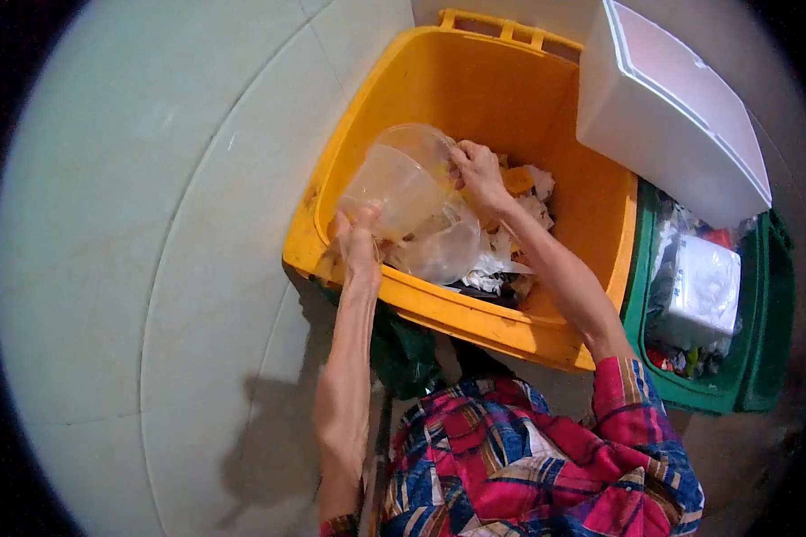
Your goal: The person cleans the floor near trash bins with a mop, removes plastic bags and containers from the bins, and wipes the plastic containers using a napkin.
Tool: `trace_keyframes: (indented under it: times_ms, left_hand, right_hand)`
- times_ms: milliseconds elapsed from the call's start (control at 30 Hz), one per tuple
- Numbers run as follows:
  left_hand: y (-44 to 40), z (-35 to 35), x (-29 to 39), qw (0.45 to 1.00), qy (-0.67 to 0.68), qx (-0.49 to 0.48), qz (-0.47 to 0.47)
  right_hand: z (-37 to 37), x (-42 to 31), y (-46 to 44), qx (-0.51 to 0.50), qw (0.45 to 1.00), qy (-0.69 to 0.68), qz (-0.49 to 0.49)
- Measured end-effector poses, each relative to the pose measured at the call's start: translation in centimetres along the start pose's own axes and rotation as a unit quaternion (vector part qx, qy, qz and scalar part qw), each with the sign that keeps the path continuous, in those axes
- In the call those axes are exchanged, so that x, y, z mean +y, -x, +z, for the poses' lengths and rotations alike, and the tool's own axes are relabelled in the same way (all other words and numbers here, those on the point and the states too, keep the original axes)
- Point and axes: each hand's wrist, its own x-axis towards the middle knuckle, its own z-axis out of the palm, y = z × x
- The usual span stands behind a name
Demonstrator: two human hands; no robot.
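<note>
A translucent round plastic tub [390, 192] is tilted over the left part of an open yellow bin [591, 259]. My left hand [358, 234] is closed on the tub's near side, just above the bin's front left rim. Inside the bin, my right hand [479, 170] has its fingers curled against the far right edge of the clear plastic; whether that edge belongs to the same tub or a second piece, I cannot tell. Below my hands lies a crumpled clear plastic bag [448, 251], among white and yellowish scraps [530, 210].
A white foam box [636, 125] leans across the bin's right rim. To the right stands a green bin [636, 336] holding a white foam package [706, 282] and mixed rubbish. A tiled wall [233, 152] borders the left. Dark green plastic [403, 349] hangs below the yellow rim.
</note>
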Motion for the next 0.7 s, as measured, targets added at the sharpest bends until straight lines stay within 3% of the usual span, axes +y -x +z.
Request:
trace_keyframes:
  times_ms: [133,233,333,367,500,600,667,700]
  left_hand:
    - [-0.9,-0.7,0.0,0.999,0.014,-0.027,-0.036]
    - [-1.3,-0.7,0.1,0.999,0.014,-0.025,-0.045]
    - [-1.5,-1.1,0.3,0.996,0.046,-0.027,-0.068]
    - [-1.3,-1.1,0.6,0.995,0.058,-0.022,-0.073]
    - [-1.9,-1.3,-0.2,0.993,0.096,-0.052,-0.052]
    - [-1.0,0.5,0.0,0.999,0.022,-0.031,-0.012]
    - [-0.8,0.8,-0.7,0.999,-0.036,-0.025,-0.005]
    - [-0.7,0.9,-0.9,0.998,-0.065,-0.021,0.003]
  right_hand:
    - [-2.6,3.8,-3.4,0.138,0.976,0.168,0.012]
    - [-5.6,4.9,-3.9,0.125,0.906,0.386,-0.124]
    - [-8.9,1.6,-1.8,0.024,0.918,0.374,-0.126]
    - [-9.8,1.0,-1.3,0.002,0.942,0.301,-0.150]
    - [-11.6,-0.7,-0.2,-0.115,0.986,0.069,-0.104]
    - [-8.7,-5.9,4.6,-0.132,0.989,0.065,-0.006]
    - [-5.7,-2.2,2.9,-0.170,0.976,0.049,-0.127]
    - [-4.9,-2.7,3.3,-0.163,0.976,0.054,-0.134]
